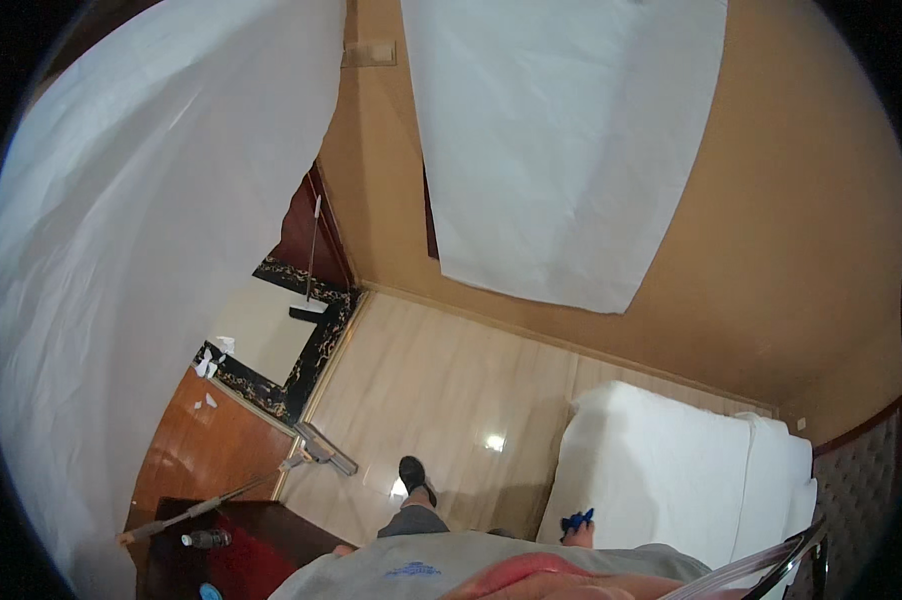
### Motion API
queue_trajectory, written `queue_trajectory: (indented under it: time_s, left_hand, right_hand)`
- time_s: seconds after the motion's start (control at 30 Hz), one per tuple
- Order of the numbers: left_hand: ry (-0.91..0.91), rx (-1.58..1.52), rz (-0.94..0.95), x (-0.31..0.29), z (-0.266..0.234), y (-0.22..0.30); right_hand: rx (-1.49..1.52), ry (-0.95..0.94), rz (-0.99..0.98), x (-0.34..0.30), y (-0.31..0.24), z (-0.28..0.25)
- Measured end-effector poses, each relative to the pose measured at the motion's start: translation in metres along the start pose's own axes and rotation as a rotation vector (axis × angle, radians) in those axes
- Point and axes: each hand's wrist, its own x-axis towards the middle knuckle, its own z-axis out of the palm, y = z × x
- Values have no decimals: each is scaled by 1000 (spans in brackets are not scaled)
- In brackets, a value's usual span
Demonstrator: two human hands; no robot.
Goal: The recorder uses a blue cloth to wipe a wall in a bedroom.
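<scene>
A large white sheet fills the left side, its outer edge lost in the dark rim of the lens and part of the room hidden behind it. A second white sheet runs off the top edge and hangs in front of the tan wall, covering all but a sliver of a dark red panel.

The grey shirt and lower edge cut off most of both arms. Only a small patch of skin shows at the shirt's left side; if it is the left hand, I cannot tell whether it is spread or curled, or what it touches. The right hand is partly hidden by the shirt, its fingers apparently closed on a small dark blue object, too small to identify. That object sits at the hand's upper end, seen against the white-covered bed.

At lower left, a clear bottle lies on the dark red counter, with a blue round item cut by the lower edge. A long-handled flat-headed tool stretches beside the counter; white scraps lie beyond.
</scene>
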Motion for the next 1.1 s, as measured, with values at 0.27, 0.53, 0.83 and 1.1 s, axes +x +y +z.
queue_trajectory:
  time_s: [0.27, 0.53, 0.83, 1.1]
  left_hand:
    - [-102, 339, 535, 232, -133, -28]
    - [-339, -4, 465, 370, -256, 186]
    - [-580, -184, 876, 296, -285, 528]
    - [-551, -95, 709, 330, -256, 612]
  right_hand:
    - [238, 140, -145, 71, -227, -3]
    - [435, 440, -10, 104, -296, -39]
    - [505, 557, 76, 179, -257, -83]
    - [440, 553, 74, 309, -167, -139]
